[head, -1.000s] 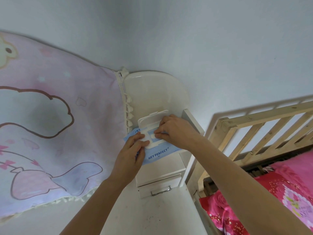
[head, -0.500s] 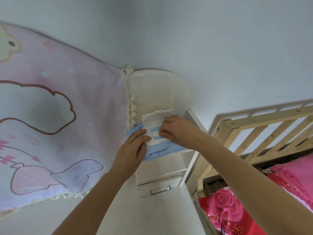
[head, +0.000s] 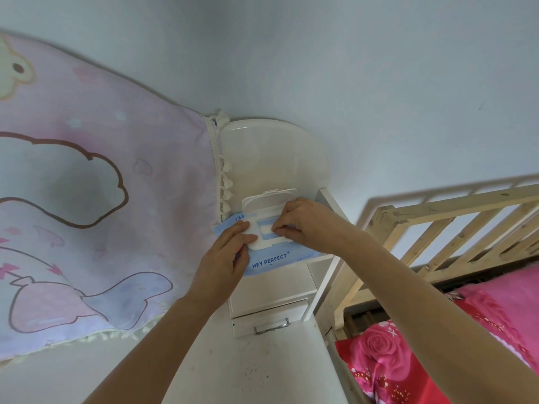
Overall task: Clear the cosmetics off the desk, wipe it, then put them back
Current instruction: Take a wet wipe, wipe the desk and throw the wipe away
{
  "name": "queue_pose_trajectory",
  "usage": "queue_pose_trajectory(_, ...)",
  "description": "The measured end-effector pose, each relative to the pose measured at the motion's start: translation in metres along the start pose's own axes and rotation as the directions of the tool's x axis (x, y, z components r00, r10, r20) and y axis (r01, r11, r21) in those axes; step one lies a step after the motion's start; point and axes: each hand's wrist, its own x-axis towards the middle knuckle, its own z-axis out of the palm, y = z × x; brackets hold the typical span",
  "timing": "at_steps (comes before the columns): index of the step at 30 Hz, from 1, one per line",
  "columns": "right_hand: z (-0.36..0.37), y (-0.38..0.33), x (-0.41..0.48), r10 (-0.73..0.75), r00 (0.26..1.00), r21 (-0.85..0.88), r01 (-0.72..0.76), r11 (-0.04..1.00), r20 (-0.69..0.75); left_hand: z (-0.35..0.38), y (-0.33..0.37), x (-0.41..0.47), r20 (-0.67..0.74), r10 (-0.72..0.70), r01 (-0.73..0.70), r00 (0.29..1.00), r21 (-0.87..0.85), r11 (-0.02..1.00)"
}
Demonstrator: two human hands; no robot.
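Since a second ago my view has tipped down slightly. Left hand [head: 226, 253] pins the blue wipes pack [head: 269, 259], marked "HEY PERFECT", on the white surface [head: 271, 287]; right hand [head: 303, 221] pinches, I think, a wipe at its opened lid [head: 267, 204].

One head-worn view looks forward and down, close over the hands. It faces the wall [head: 350, 68] behind a desk [head: 262, 374].
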Motion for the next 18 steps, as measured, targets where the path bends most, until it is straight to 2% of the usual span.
queue_pose_trajectory(9,-0.002,-0.002,0.003,0.033,0.997,0.005,-0.033,0.999,0.067,0.002,-0.003,0.000,0.011,0.005,-0.005,1.000,-0.001,1.000)
queue_pose_trajectory(15,-0.008,-0.001,0.015,0.059,0.984,0.028,-0.065,0.998,0.170,0.002,-0.003,0.000,0.008,0.000,0.000,1.000,-0.001,1.000)
queue_pose_trajectory(18,-0.010,-0.003,0.021,0.057,0.989,0.033,-0.062,0.997,0.136,0.001,-0.004,0.000,0.014,0.000,0.000,1.000,0.004,1.000)
